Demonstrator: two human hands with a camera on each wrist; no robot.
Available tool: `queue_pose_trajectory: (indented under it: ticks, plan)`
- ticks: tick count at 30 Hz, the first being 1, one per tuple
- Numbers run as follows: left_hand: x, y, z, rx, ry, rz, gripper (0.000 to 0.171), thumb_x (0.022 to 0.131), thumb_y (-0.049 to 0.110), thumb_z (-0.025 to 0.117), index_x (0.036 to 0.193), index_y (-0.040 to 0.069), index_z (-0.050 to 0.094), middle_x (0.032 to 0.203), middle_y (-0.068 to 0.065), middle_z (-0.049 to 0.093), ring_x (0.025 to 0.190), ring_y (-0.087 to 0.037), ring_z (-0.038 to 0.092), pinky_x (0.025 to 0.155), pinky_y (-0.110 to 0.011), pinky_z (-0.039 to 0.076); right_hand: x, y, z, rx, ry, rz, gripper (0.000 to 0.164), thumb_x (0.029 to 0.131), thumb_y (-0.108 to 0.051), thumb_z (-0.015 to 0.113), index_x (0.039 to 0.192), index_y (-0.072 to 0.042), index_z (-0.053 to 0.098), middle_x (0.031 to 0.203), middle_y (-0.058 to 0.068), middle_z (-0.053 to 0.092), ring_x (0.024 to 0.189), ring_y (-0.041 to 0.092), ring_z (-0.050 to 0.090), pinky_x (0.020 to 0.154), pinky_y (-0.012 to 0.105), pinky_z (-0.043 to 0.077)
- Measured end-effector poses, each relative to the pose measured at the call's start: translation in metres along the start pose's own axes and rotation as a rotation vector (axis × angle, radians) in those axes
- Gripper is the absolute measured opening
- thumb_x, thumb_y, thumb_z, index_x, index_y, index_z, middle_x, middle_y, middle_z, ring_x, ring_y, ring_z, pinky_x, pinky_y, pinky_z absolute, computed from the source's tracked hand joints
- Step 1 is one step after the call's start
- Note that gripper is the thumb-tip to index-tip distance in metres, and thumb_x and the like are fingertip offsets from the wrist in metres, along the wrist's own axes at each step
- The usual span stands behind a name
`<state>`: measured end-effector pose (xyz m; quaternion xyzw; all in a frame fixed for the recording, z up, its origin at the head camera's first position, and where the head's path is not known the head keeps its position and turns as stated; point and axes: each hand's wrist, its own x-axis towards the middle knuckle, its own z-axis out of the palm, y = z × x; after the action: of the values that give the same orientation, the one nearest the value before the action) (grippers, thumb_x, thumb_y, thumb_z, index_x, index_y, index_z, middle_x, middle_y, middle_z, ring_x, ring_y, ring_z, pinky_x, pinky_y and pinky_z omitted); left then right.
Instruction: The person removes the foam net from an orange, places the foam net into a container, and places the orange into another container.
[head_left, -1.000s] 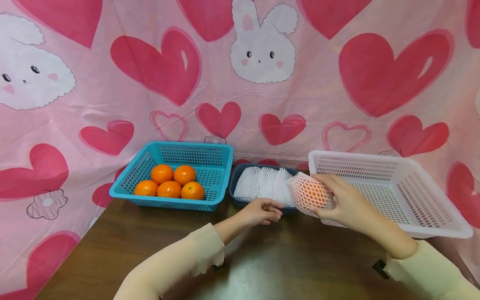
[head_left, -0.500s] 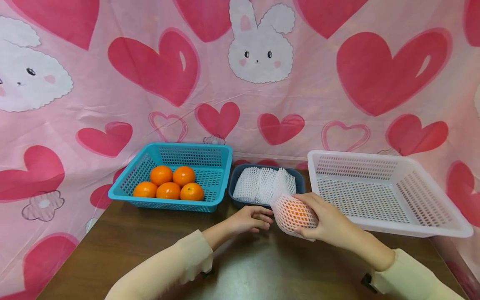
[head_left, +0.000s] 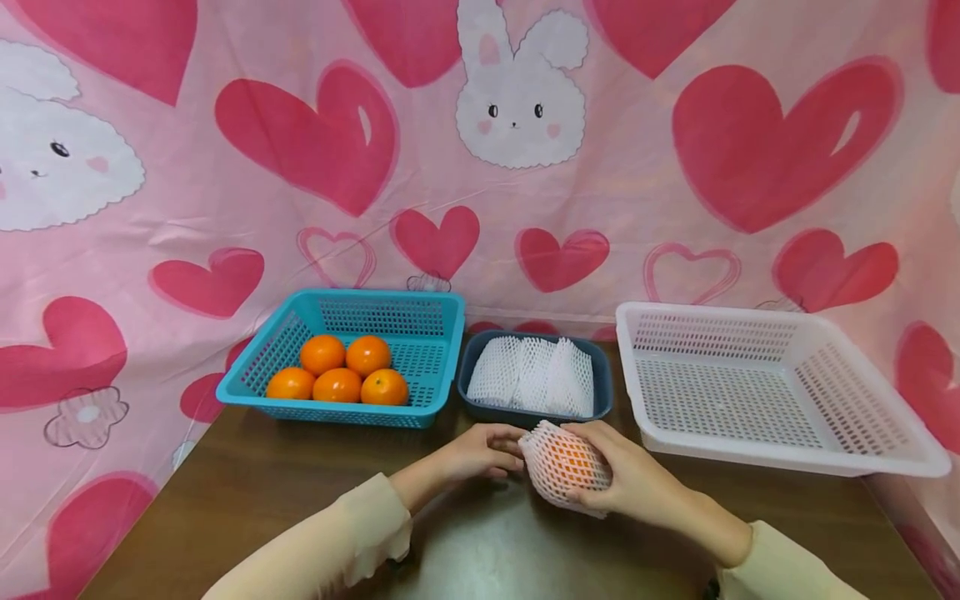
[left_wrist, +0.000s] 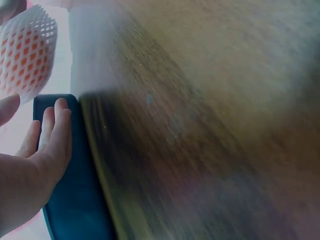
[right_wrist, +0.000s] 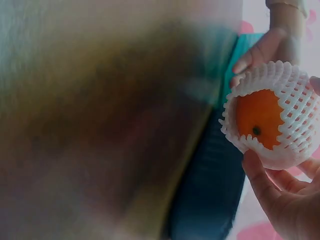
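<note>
My right hand grips an orange wrapped in a white foam net sleeve, above the table's middle. In the right wrist view the sleeve's mouth gapes and bare orange peel with its stem spot shows. My left hand is just left of the wrapped fruit, fingers relaxed and holding nothing; in the left wrist view a small gap separates it from the net. Behind both hands is a dark blue tray with several flat white foam nets.
At the left stands a turquoise basket with several bare oranges. A white plastic basket stands at the right. Brown wooden table lies under everything, and a pink heart-patterned cloth hangs behind.
My right hand has brought the wrapped orange left and nearer to me, away from the white basket and tray. My left hand has drawn slightly back and left.
</note>
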<state>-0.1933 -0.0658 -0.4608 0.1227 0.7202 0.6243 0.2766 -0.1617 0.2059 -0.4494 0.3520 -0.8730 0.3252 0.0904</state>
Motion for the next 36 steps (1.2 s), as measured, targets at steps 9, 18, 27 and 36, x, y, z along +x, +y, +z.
queue_pose_trajectory:
  ticks: [9, 18, 27, 36]
  plan:
    - [-0.006, -0.004, -0.002, -0.055, 0.012, -0.002, 0.053, 0.091, 0.002, 0.065, 0.143, -0.006, 0.053, 0.123, -0.015, 0.068, 0.098, -0.018, 0.068, 0.090, -0.042, 0.057, -0.002, 0.000, 0.019, 0.109, -0.032, 0.023, 0.068, 0.082, -0.037, 0.086, 0.139, -0.013, 0.057, 0.126, -0.004, 0.060, 0.107, 0.011, 0.058, 0.087, 0.034, 0.052]
    - [-0.007, -0.005, 0.000, -0.122, -0.001, -0.015, 0.050, 0.092, 0.000, 0.060, 0.140, -0.009, 0.054, 0.124, -0.014, 0.067, 0.101, -0.017, 0.062, 0.096, -0.046, 0.054, -0.004, 0.002, 0.030, 0.171, -0.059, 0.069, 0.069, 0.083, -0.038, 0.086, 0.139, -0.011, 0.056, 0.125, -0.001, 0.060, 0.108, 0.012, 0.058, 0.087, 0.034, 0.053]
    - [-0.008, -0.005, 0.000, -0.175, -0.011, -0.023, 0.048, 0.094, 0.000, 0.057, 0.140, -0.012, 0.053, 0.132, -0.018, 0.063, 0.104, -0.018, 0.062, 0.098, -0.045, 0.053, -0.007, 0.002, 0.038, 0.370, -0.134, 0.181, 0.073, 0.086, -0.034, 0.085, 0.143, -0.003, 0.049, 0.128, 0.012, 0.055, 0.107, 0.016, 0.059, 0.080, 0.028, 0.056]
    - [-0.009, -0.004, 0.003, -0.234, -0.011, -0.062, 0.050, 0.098, 0.011, 0.052, 0.145, -0.008, 0.051, 0.137, -0.019, 0.061, 0.109, -0.022, 0.066, 0.104, -0.046, 0.049, -0.008, 0.006, 0.034, 0.382, -0.135, 0.205, 0.078, 0.085, -0.029, 0.086, 0.143, 0.004, 0.045, 0.133, 0.020, 0.053, 0.108, 0.021, 0.060, 0.081, 0.029, 0.056]
